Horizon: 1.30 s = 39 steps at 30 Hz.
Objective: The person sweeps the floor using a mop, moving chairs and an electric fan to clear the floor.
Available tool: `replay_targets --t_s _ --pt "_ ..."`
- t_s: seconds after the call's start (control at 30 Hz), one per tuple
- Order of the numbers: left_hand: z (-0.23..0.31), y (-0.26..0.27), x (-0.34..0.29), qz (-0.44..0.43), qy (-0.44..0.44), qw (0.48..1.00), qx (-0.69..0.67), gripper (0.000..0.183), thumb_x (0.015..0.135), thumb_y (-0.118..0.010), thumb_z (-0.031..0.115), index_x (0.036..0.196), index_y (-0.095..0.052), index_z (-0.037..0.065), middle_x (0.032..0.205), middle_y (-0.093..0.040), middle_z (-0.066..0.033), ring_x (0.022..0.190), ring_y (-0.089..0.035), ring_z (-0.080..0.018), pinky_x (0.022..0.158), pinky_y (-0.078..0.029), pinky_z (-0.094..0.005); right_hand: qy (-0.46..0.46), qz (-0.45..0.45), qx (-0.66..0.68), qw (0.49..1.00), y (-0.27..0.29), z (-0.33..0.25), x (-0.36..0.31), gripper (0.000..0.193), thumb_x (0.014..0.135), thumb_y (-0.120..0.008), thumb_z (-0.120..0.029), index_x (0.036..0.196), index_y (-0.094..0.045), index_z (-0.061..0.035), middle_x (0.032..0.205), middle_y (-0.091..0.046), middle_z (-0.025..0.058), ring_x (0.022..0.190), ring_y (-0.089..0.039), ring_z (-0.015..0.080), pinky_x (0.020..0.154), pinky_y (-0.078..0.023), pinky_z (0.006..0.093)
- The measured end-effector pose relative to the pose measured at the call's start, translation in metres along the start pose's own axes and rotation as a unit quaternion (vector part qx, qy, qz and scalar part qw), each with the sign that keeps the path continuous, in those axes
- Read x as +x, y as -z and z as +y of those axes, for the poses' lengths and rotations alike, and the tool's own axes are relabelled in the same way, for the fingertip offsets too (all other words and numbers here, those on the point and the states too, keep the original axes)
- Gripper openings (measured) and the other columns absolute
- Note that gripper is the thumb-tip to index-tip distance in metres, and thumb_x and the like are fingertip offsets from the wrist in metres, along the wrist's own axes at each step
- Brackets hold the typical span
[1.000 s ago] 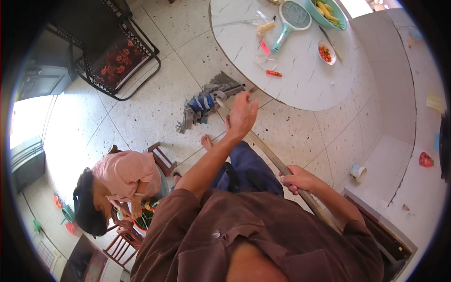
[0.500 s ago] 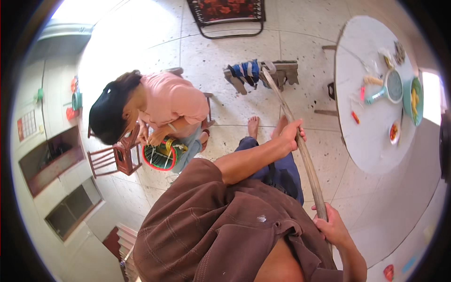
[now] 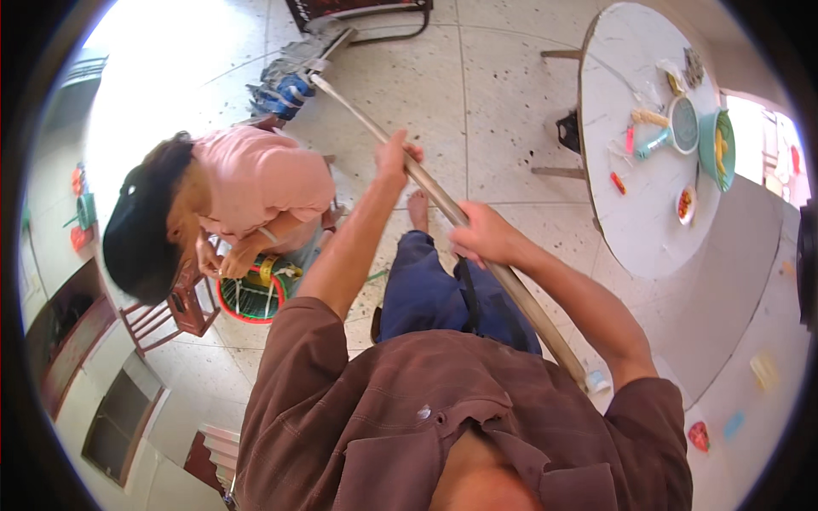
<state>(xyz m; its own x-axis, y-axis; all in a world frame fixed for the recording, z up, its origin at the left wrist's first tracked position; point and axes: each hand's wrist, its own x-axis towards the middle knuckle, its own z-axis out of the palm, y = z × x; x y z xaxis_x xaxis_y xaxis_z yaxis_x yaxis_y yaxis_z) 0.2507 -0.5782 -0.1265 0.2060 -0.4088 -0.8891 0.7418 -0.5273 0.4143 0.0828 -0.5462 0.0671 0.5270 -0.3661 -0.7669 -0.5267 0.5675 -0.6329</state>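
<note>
A mop with a long wooden handle (image 3: 538,317) runs slantwise across the front of my body. Its head of blue and grey cloth strips (image 3: 288,92) lies on the floor at the far left, close behind the seated person. My left hand (image 3: 397,160) is closed round the handle at its middle. Lower down, my right hand (image 3: 482,233) wraps over the same handle, nearer my body. The butt end slants past my right side, beside a small pale object I cannot make out.
Close on my left a seated person (image 3: 264,175) in pink works over a red-rimmed green basket (image 3: 249,317), with a small wooden chair (image 3: 192,298) beside it. A round white table (image 3: 630,230) bearing a strainer (image 3: 683,124) and a green basin (image 3: 709,152) stands right. A dark folding chair (image 3: 362,8) is at the back.
The mop head has swung left across the floor towards the seated person. My right hand has shifted up the handle, nearer my left hand. The whole view has turned a little.
</note>
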Motion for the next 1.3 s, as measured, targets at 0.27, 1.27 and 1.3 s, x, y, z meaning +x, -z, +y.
replay_targets --t_s 0.27,1.27,1.3 --pt "-0.074 -0.003 0.061 -0.089 0.056 0.994 -0.014 0.017 0.082 -0.052 0.012 0.089 -0.045 -0.001 0.062 -0.052 -0.0121 0.051 -0.053 -0.0219 0.047 -0.049 -0.0337 -0.043 0.029 -0.073 0.996 0.031 0.059 0.027 0.028 0.075 -0.052 -0.018 0.094 -0.049 0.0022 0.064 -0.055 0.0085 0.044 -0.049 0.0124 0.043 -0.043 0.028" --pt "-0.474 0.032 -0.242 -0.14 0.123 0.931 -0.314 0.012 0.084 -0.05 0.008 0.078 -0.04 0.006 0.06 -0.046 -0.0017 0.05 -0.048 -0.0107 0.046 -0.046 -0.0212 0.554 0.142 -0.172 0.802 -0.067 0.279 -0.433 0.019 0.075 -0.069 -0.015 0.083 -0.062 0.0001 0.062 -0.056 0.0069 0.056 -0.055 0.0212 0.056 -0.046 0.029" --pt "-0.486 0.044 -0.252 -0.128 0.132 0.927 -0.327 0.012 0.084 -0.051 0.008 0.078 -0.041 0.006 0.061 -0.046 -0.0022 0.052 -0.049 -0.0118 0.048 -0.047 -0.0219 0.553 0.135 -0.162 0.806 -0.073 0.283 -0.441 0.018 0.075 -0.069 -0.015 0.082 -0.062 0.0004 0.063 -0.057 0.0076 0.057 -0.056 0.0219 0.055 -0.046 0.0286"
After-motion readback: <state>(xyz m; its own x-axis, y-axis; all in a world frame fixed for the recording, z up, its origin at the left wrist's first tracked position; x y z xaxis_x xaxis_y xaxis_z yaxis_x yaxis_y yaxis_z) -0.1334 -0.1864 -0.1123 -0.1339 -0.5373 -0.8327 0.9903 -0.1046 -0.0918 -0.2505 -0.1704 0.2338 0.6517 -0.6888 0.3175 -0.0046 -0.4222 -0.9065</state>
